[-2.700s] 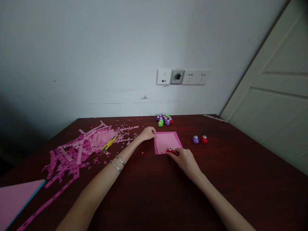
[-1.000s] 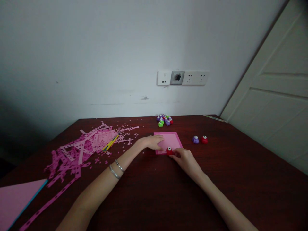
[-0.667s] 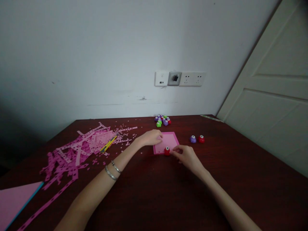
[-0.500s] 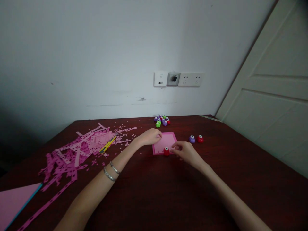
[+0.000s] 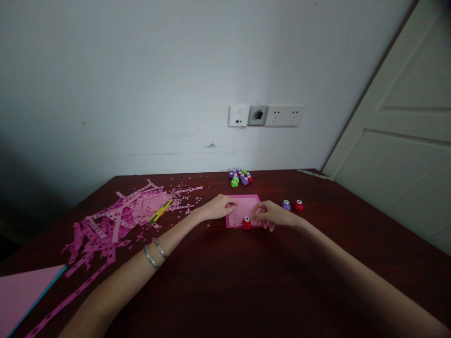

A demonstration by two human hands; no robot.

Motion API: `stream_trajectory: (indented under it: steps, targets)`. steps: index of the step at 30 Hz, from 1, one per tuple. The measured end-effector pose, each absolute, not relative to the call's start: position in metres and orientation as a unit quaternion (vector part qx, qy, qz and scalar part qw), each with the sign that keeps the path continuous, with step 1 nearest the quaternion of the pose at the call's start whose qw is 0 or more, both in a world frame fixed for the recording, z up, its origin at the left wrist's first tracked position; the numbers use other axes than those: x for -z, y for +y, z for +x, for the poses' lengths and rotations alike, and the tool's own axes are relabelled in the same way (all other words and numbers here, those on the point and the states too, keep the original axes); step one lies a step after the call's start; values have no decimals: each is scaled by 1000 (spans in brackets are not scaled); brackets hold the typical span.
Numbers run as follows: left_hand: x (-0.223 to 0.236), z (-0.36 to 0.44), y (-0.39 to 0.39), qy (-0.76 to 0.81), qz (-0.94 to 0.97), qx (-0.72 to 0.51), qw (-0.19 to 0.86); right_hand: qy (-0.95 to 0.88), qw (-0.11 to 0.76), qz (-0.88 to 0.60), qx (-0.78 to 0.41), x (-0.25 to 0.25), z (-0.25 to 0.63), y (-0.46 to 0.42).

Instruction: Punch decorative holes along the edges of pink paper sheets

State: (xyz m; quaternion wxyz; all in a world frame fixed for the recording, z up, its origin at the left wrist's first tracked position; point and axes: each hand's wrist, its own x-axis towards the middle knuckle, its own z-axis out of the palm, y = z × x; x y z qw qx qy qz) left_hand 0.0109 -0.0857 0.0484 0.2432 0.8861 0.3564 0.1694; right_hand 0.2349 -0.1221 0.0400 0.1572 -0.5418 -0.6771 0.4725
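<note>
A square sheet of light pink paper with a darker pink border (image 5: 242, 206) lies flat between my hands. On its lower edge sits a red one-eyed craft punch (image 5: 247, 224). At the sheet's left edge is my left hand (image 5: 220, 206), fingers curled and closed; whether anything is pinched in them is hidden. My right hand (image 5: 271, 213) is over the right part of the sheet, just beside the red punch. Its thumb and forefinger come together in a pinch, and what they hold is too small to make out.
A purple punch (image 5: 285, 205) and another red punch (image 5: 299, 205) stand to the right. Several coloured punches (image 5: 241, 177) cluster near the wall. Pink paper scraps (image 5: 120, 216) and yellow pencil-like sticks (image 5: 161, 211) lie left. A pink sheet with a blue edge (image 5: 28, 291) is front left.
My left hand has slid slightly down along the sheet's left edge. My right hand has moved up and in over the sheet's right side. The view has shifted a little.
</note>
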Motion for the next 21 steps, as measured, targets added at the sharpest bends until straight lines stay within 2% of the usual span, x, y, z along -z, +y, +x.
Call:
stream_trajectory:
  steps: [3, 7, 10, 21]
  targets:
    - [-52, 14, -80, 375, 864, -204, 266, -668, 147, -551, -478, -44, 235, -117]
    - [-57, 21, -72, 402, 802, -132, 422, -653, 117, -546, -512, -49, 233, -111]
    - [-58, 26, -70, 417, 761, -81, 491, -630, 95, -556, -534, -52, 229, -109]
    - [-59, 41, -69, 398, 740, 86, 535, -639, 24, -519, -567, -46, 226, -100]
